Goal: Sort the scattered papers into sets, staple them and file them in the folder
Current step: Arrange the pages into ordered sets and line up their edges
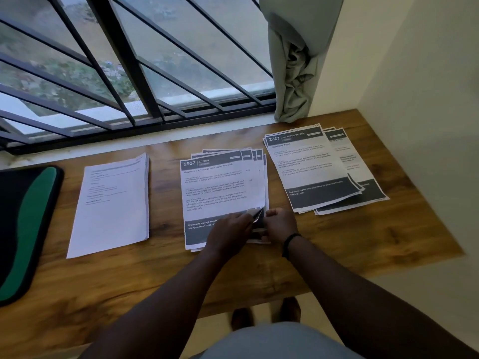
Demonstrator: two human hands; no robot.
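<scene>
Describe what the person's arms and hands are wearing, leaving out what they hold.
Both forearms are bare, with no sleeves showing as far up as the frame reaches. The right hand has a thin black band around its wrist. The left hand has no glove or ring that can be made out, and its wrist is bare. Neither hand wears a glove.

Brightness: dim indoors, daylight seen only through the window (134, 60).
Light source: the window, from ahead; the table (350, 242) is lit softly, without hard shadows.
Glare: a pale sheen is seen on the table near the sill; the white sheets (114, 203) appear greyish.
Blur: small print is unreadable; the fingers of the left hand (230, 231) and right hand (281, 224) are smeared.
Distortion: window bars are bent and splayed by the wide lens.
</scene>
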